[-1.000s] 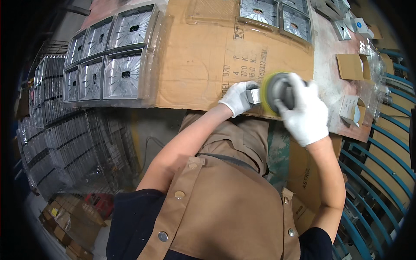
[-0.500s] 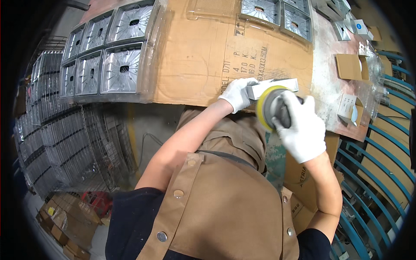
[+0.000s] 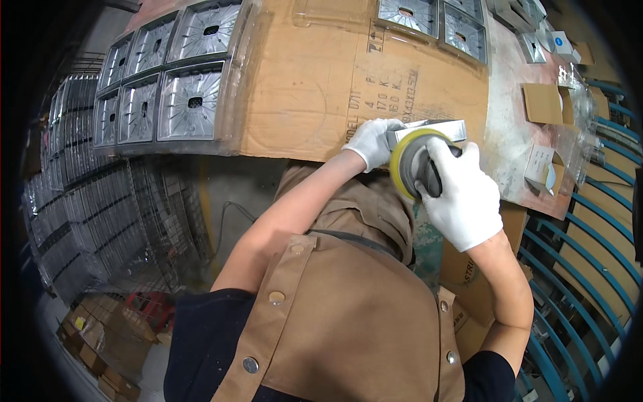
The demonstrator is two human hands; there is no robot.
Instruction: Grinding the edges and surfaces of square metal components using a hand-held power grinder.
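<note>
My left hand [image 3: 376, 143], in a white glove, is closed round the left end of a silvery square metal part [image 3: 447, 129] at the front edge of the cardboard. My right hand [image 3: 462, 194], also gloved, grips a round hand sander [image 3: 416, 166] with a grey body and a yellow-rimmed pad. The sander stands on edge against the near side of the metal part and hides much of it. Whether the pad touches the metal I cannot tell.
Cardboard [image 3: 295, 100] covers the bench. A clear plastic tray [image 3: 231, 100] of square metal castings [image 3: 192, 100] lies at left, another tray [image 3: 462, 33] at the far right. Small open boxes [image 3: 544, 102] stand on the right. Beyond is a rack of blue curved bars [image 3: 576, 241]; stacked trays [image 3: 87, 228] fill the left.
The sander has shifted slightly left along the metal part. The part has tilted a little, and its near face looks greyer now. My left hand keeps its hold.
</note>
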